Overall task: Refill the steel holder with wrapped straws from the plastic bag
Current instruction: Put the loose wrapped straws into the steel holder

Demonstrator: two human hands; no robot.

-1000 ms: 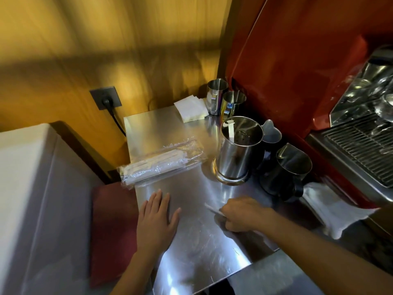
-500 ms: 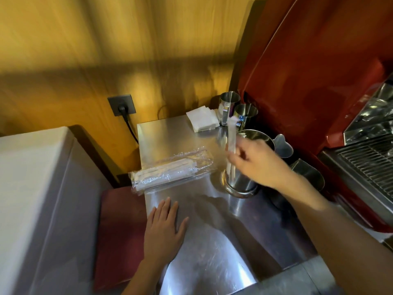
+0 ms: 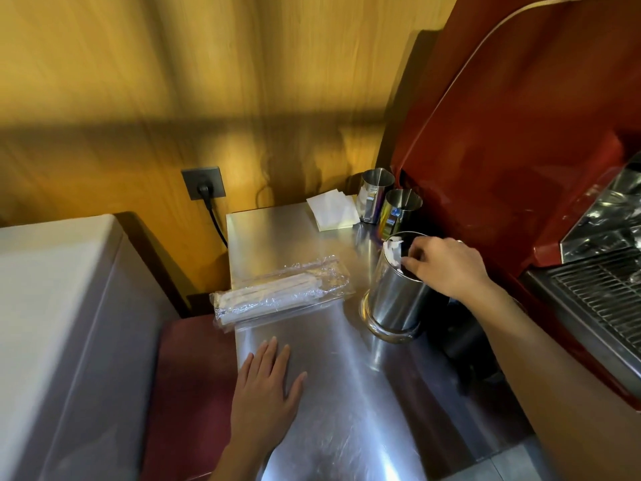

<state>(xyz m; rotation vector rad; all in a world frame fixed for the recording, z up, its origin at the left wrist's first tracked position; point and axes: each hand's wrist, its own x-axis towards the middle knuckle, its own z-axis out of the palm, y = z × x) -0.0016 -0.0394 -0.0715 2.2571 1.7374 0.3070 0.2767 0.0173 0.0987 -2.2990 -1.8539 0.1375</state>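
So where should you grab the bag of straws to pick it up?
Probably across the middle of the plastic bag, coming down from above with fingers on its two long sides. It lies flat and long on the steel counter, and the wrapped straws inside run lengthwise, so a middle grip should keep it level. The left hand is nearest.

Silver holder (image 3: 392, 296); white straws (image 3: 393, 249); red machine (image 3: 520, 133).

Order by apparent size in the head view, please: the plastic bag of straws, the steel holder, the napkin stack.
1. plastic bag of straws
2. steel holder, slightly smaller in view
3. napkin stack, though it lies farther from the camera
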